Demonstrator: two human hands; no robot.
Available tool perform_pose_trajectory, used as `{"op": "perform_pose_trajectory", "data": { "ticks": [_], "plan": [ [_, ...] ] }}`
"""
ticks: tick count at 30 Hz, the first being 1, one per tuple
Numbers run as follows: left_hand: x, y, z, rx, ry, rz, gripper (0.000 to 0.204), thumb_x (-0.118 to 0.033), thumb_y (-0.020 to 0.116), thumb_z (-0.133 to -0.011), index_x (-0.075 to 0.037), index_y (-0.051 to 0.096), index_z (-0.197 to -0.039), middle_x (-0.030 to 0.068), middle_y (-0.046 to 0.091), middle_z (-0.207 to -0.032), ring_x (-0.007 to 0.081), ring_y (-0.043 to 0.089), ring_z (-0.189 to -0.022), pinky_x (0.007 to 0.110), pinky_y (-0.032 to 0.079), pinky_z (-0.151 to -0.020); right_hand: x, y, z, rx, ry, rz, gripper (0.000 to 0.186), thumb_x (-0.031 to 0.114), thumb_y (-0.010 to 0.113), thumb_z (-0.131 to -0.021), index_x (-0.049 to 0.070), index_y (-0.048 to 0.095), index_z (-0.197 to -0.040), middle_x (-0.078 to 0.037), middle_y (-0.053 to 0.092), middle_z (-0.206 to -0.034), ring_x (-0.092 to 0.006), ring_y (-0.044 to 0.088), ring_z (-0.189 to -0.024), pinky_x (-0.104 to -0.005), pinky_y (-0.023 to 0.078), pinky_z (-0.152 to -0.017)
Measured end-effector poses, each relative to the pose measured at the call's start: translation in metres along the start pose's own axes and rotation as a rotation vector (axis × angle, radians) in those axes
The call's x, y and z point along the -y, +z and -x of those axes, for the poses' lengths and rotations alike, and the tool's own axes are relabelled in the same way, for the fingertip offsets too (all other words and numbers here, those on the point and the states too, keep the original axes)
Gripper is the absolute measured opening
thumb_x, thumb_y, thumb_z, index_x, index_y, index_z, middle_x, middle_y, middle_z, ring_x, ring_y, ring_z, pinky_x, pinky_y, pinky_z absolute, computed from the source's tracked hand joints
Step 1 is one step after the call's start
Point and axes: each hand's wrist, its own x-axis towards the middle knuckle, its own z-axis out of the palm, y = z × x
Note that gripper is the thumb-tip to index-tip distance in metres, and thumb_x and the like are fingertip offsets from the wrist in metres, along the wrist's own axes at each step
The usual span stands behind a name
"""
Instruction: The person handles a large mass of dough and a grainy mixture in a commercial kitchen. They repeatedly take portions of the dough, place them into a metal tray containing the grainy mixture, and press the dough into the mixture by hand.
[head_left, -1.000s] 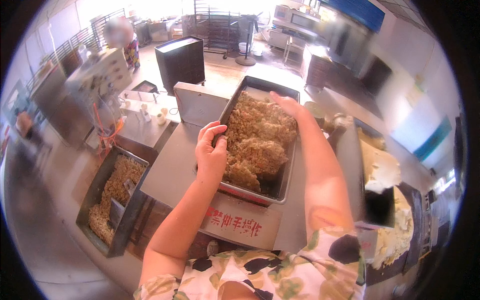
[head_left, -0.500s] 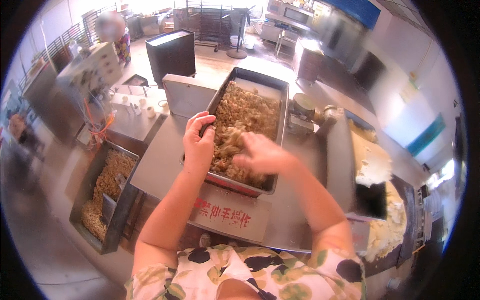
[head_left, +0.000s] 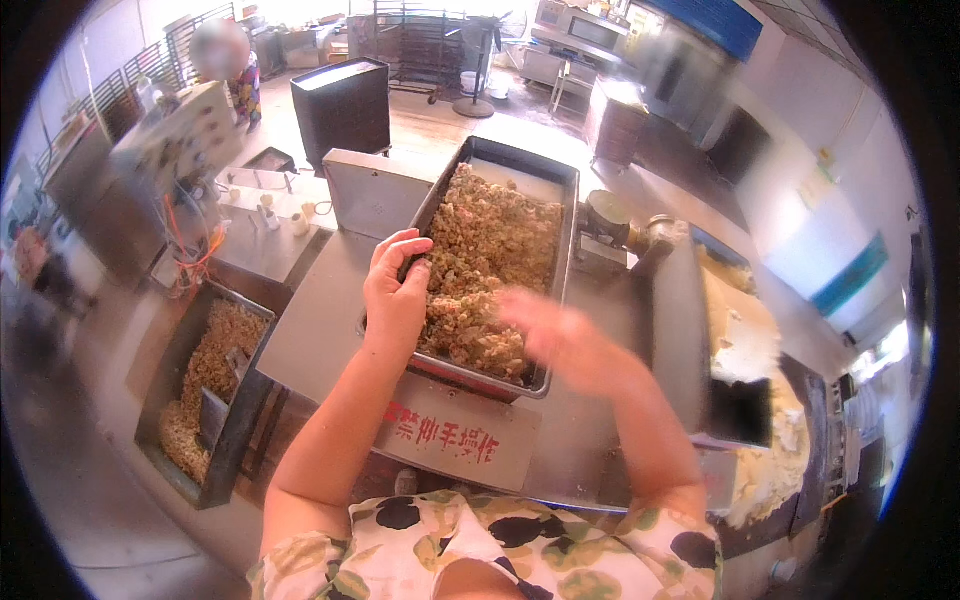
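Note:
A deep dark rectangular tray (head_left: 572, 220) sits tilted on the steel machine in front of me. It holds a crumbly brown filling mixture (head_left: 490, 235) with small light and reddish bits, heaped higher in the middle and at the near end. My left hand (head_left: 397, 295) is closed around the tray's left rim, thumb toward the inside. Over the tray's near right side is my right hand (head_left: 560, 335), blurred by motion, its fingertips beside the filling; whether it holds any is too smeared to make out.
At lower left stands a metal bin (head_left: 250, 375) of crumbly filling with a scoop-like metal piece in it. Pale dough (head_left: 735, 320) lies in a machine hopper on the right. Further off are a dark cabinet (head_left: 345, 110), a standing fan (head_left: 474, 105) and another person (head_left: 243, 90).
My right hand has drawn back to the right, from the filling toward the tray's right edge. The filling at the near end is rearranged. My left hand keeps its place on the rim.

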Motion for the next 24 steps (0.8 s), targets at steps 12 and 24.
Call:
{"op": "perform_pose_trajectory", "data": {
  "ticks": [12,24],
  "plan": [
    [-0.004,0.0,-0.001,0.026,0.025,-0.047,0.021,0.006,0.056,-0.084,-0.002,0.067,-0.1,0.0097,0.057,-0.12,0.0184,0.057,-0.105,0.028,0.046,-0.089,-0.203,-0.111,-0.188,-0.49,0.61,0.515,0.037,0.035,0.062,-0.085,0.006,0.071,-0.106,-0.016,0.069,-0.108,-0.0318,0.065,-0.102,-0.0391,0.049,-0.09],
    [0.006,-0.006,0.002,-0.026,0.111,-0.178,0.016,0.003,0.058,-0.084,-0.002,0.065,-0.097,0.0121,0.055,-0.123,0.0268,0.053,-0.113,0.034,0.045,-0.095,-0.233,-0.101,-0.226,-0.253,0.39,0.694,0.018,0.014,0.062,-0.075,0.005,0.072,-0.087,-0.015,0.071,-0.093,-0.0274,0.067,-0.083,-0.0368,0.052,-0.08]
  ]
}}
